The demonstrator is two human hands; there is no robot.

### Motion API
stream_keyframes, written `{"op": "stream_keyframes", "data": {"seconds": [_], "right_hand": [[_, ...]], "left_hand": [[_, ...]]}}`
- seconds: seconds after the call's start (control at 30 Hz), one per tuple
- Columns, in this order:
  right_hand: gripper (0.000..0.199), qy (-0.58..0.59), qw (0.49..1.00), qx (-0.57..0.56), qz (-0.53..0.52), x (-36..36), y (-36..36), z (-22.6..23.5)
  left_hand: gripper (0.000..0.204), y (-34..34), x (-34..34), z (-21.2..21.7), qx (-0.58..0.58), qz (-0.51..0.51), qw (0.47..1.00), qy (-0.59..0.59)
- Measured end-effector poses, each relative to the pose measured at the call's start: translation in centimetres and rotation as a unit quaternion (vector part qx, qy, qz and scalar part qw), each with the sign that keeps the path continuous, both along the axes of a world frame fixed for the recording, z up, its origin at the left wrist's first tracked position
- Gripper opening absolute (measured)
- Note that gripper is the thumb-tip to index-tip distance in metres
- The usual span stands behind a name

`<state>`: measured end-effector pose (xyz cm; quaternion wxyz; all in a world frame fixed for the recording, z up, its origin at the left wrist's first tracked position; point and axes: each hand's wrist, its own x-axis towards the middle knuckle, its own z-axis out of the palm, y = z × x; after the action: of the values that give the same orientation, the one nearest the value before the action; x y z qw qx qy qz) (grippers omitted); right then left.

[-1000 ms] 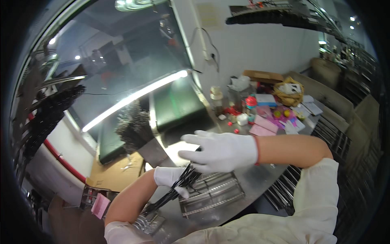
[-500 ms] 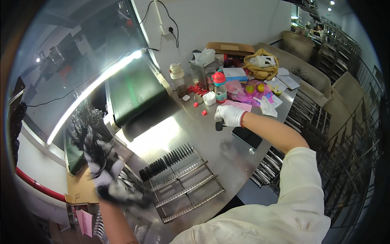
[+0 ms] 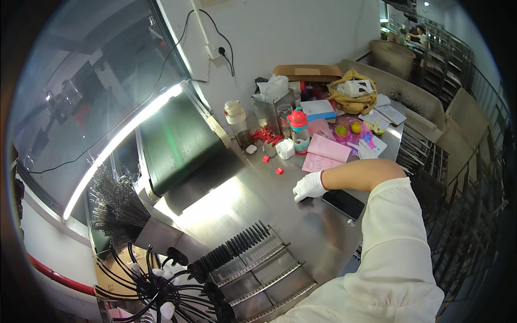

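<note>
In the lower left, my left hand (image 3: 167,310) in a white glove is closed around a bundle of thin black curved rods (image 3: 191,295). The rods fan out to both sides, some with thick dark ends, and hide most of the hand. My right hand (image 3: 310,187), also in a white glove, is low over the metal table with curled fingers. A small black piece (image 3: 306,200) shows partly under its fingertips. Just right of that hand lies a dark phone (image 3: 343,205). Between my hands a metal rack (image 3: 264,280) carries a row of black pieces (image 3: 234,245) along its far bar.
A box of thin dark wire-like rods (image 3: 116,207) stands at left beside a green conveyor belt (image 3: 180,142) and a lit tube lamp (image 3: 126,137). Farther back are bottles (image 3: 298,129), red pieces (image 3: 266,135), a pink notepad (image 3: 326,153) and a yellow bag (image 3: 353,97). Racks stand at right.
My right hand has come down and nearer, beside the phone, with the small black piece. The left hand's bundle, blurred before, has moved lower and spread out. The view has shifted.
</note>
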<state>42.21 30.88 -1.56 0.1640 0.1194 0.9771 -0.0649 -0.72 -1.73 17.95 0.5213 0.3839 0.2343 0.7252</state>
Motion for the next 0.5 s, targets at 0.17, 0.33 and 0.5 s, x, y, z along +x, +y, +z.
{"op": "stream_keyframes", "data": {"seconds": [0.17,0.33,0.5], "right_hand": [[0.027,0.035,0.99,0.042,-0.128,-2.0,-3.8,2.4],[0.033,0.042,0.963,0.08,-0.254,-1.5,-7.2,4.1],[0.044,0.017,0.948,0.102,-0.301,-2.0,-7.0,2.9]], "left_hand": [[0.075,-1.8,0.6,0.6,0.016,0.042,0.999,-0.005],[0.084,-3.1,2.8,1.6,0.056,0.03,0.998,-0.02],[0.107,-4.4,1.7,2.2,0.098,-0.075,0.991,-0.044]]}}
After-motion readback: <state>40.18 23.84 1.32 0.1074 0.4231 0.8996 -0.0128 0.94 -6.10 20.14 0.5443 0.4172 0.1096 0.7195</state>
